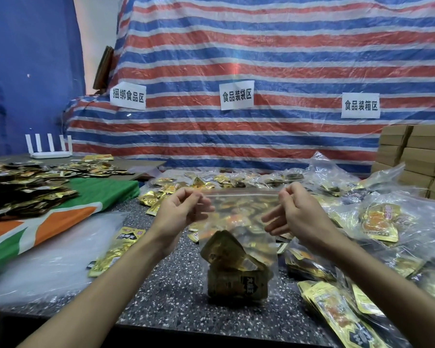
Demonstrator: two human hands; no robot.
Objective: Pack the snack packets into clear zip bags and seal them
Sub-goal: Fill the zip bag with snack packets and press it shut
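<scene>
Head view: both hands [239, 212] pinch zip bag [241, 222] holding snack packets [234, 270].

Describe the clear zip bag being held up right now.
The clear zip bag hangs upright above the speckled table, thin see-through plastic. The left hand and right hand pinch its top corners at the zip strip. Gold-and-black snack packets sit piled at its bottom. Whether the zip is closed cannot be told.

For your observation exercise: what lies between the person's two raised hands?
In the head view, the clear zip bag's top strip spans from left hand to right hand, snack packets inside.
</scene>
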